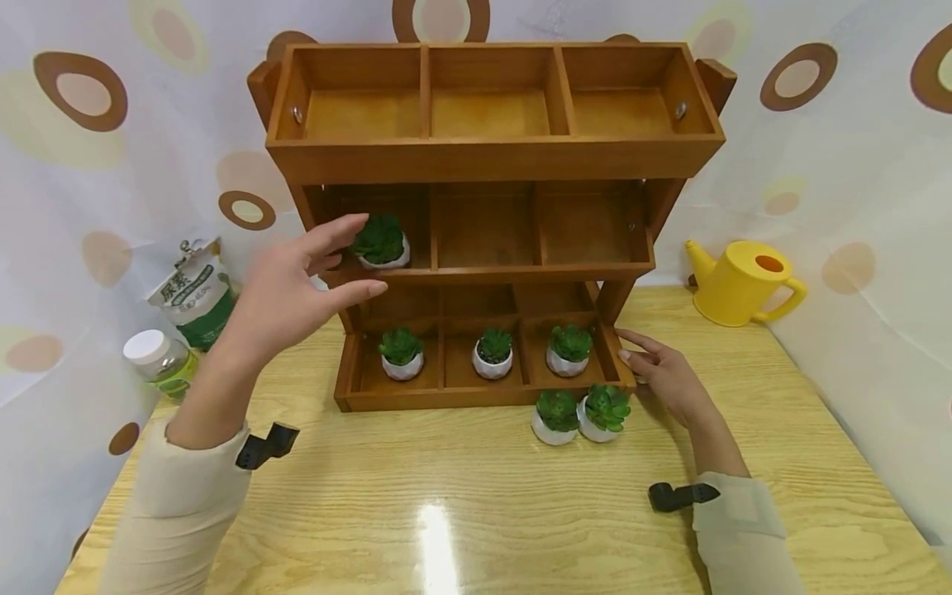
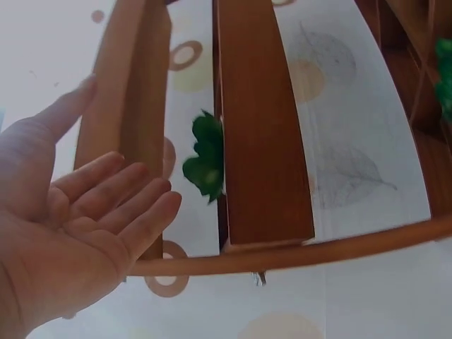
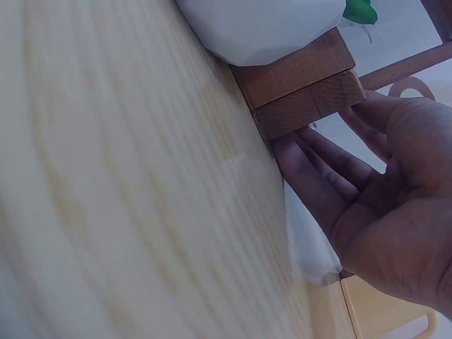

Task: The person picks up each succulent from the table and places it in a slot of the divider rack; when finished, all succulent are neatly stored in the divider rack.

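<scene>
A three-tier wooden shelf [image 1: 494,161] stands on the table, each tier split into three compartments. My left hand [image 1: 286,289] is in front of its left side, thumb and fingers spread, holding nothing. Just beyond those fingers, a potted succulent [image 1: 385,248] sits in the middle tier's left compartment. On the right, the fingertips of my right hand [image 1: 665,380] touch the end of the bottom tier; the right wrist view shows the fingers nearly straight against the wood. Each bottom compartment holds a potted succulent, such as the middle one [image 1: 492,359]. Two more succulents [image 1: 554,421] [image 1: 601,417] stand on the table in front.
A yellow watering can [image 1: 740,285] stands at the right rear of the table [image 1: 357,496]. At the left are a white-capped bottle [image 1: 159,359] and a green-and-white bag [image 1: 197,302] with a clip. A patterned sheet [image 1: 855,165] hangs behind the shelf.
</scene>
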Tool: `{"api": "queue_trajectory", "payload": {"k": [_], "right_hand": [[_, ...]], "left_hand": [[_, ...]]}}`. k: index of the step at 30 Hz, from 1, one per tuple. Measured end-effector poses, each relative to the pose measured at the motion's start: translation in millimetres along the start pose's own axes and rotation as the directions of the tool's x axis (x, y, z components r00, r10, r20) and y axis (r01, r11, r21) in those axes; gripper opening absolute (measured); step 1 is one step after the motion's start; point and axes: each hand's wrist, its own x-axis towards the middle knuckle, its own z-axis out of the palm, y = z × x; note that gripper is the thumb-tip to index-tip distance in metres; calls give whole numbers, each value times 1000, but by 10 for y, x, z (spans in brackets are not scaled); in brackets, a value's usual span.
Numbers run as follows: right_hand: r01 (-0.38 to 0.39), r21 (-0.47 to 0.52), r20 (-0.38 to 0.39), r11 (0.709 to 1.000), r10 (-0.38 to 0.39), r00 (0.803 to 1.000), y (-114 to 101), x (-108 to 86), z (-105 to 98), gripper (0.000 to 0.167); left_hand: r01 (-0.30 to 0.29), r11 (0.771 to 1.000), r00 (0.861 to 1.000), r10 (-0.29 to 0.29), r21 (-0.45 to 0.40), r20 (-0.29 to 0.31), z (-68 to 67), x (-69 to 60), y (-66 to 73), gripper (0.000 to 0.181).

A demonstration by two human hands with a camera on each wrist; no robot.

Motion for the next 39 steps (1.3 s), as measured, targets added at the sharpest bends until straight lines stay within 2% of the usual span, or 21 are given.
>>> {"api": "queue_trajectory", "payload": {"k": [4, 9, 16, 20, 25, 30, 32, 35, 39], "right_hand": [[2, 2, 0, 1000, -2, 1000, -7, -3, 5, 60], [13, -5, -8, 1000, -13, 1000, 1, -6, 9, 60], [16, -23, -15, 1000, -16, 1000, 3, -15, 17, 60], [22, -11, -13, 1000, -22, 1000, 5, -11, 11, 60], [14, -26, -19, 1000, -14, 1000, 3, 0, 14, 58], [4, -26, -15, 1000, -4, 1000, -5, 13, 18, 57], [9, -29, -17, 1000, -9, 1000, -12, 15, 17, 57], [13, -49, -22, 999, -14, 1000, -18, 5, 12, 59], [13, -70, -4, 997, -13, 1000, -32, -24, 25, 63]], "left_hand": [[-18, 998, 998, 22, -57, 67, 73, -120, 47, 71], [-1, 993, 988, 19, -118, 151, 218, -231, 60, 71], [56, 978, 974, -9, -202, 224, 483, -321, -48, 71], [102, 973, 960, -42, -208, 278, 712, -374, -91, 71], [120, 973, 936, -44, -197, 349, 1073, -441, -106, 71], [158, 965, 901, -55, -209, 429, 1429, -497, -141, 73], [152, 966, 889, -42, -207, 456, 1562, -513, -156, 72], [128, 977, 858, -22, -173, 513, 1730, -524, -177, 70], [93, 984, 825, 8, -150, 565, 1878, -521, -187, 68]]}}
